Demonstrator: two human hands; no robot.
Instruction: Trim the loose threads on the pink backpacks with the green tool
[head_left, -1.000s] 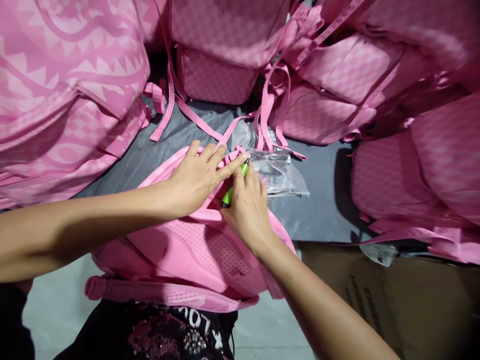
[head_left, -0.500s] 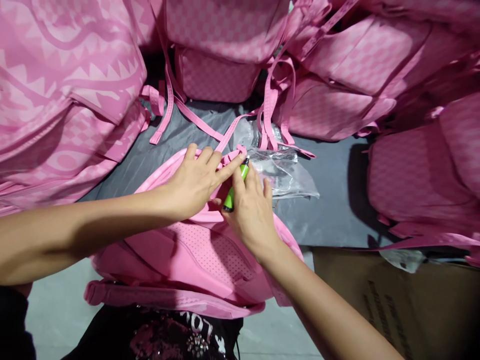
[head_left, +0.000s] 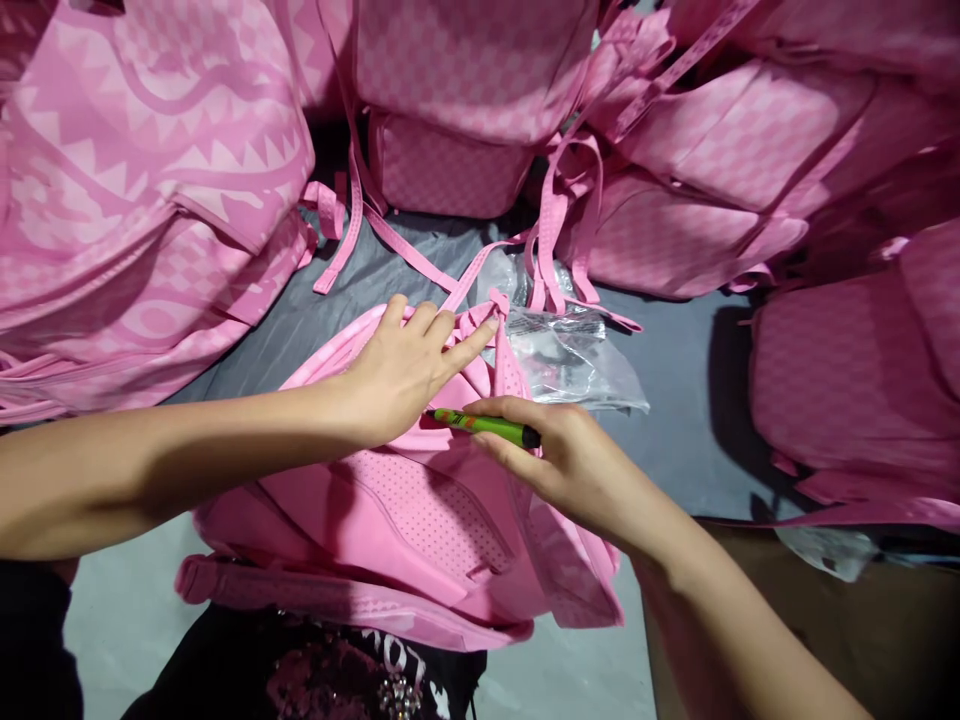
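Note:
A pink backpack (head_left: 420,520) lies in front of me on a dark grey surface, its perforated back panel facing up. My left hand (head_left: 401,365) rests flat on its top edge, fingers stretched toward the knotted pink strap (head_left: 495,305). My right hand (head_left: 570,460) pinches a green lighter (head_left: 484,426), which lies nearly level across the top of the backpack, just below my left fingers.
Several more pink backpacks (head_left: 150,200) are heaped on the left, at the back and on the right. A crumpled clear plastic bag (head_left: 577,360) lies beyond the backpack. Brown cardboard (head_left: 885,630) shows at the lower right. Loose pink straps (head_left: 551,230) trail over the grey sheet (head_left: 675,400).
My right hand has drawn back to the right and turned the green lighter from pointing up at the strap to lying nearly level. My left hand has stayed on the backpack top.

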